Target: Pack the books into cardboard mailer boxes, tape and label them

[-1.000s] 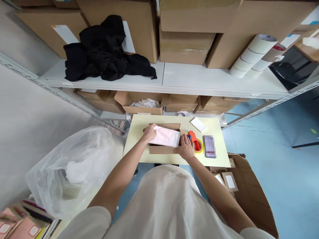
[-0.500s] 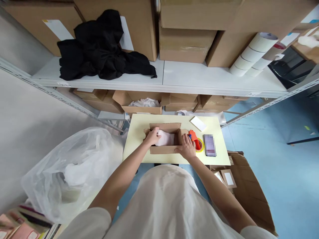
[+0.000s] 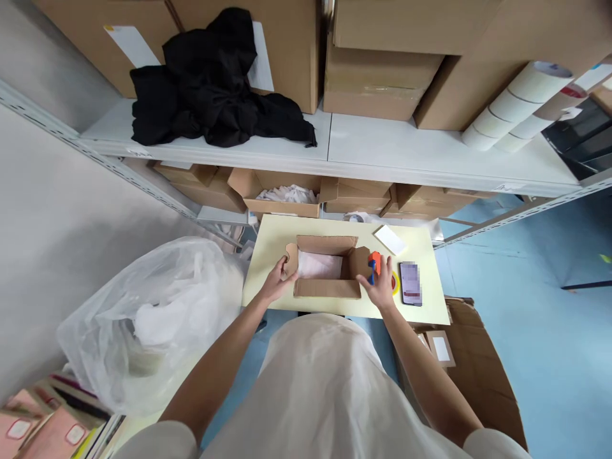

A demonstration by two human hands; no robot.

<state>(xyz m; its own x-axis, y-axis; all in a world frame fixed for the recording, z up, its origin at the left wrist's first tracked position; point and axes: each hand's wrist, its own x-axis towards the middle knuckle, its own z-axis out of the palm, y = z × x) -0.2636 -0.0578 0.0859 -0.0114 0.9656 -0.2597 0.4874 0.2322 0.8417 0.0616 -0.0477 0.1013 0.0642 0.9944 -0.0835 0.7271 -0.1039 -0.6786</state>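
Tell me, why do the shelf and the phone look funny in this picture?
Head view: the wide lens bends the shelf edges, which slant and fan outward; the phone screen is blurred into blocks, while the open cardboard box between the left hand and right hand looks sharp under soft, even light.

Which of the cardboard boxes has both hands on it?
The small open brown cardboard box on the pale yellow table, holding a white packet; the shelf boxes go untouched.

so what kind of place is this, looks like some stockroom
Most likely a packing or stockroom area. Metal shelving is stacked with cardboard cartons and rolls of tape, and on the small table an open box sits beside a tape dispenser.
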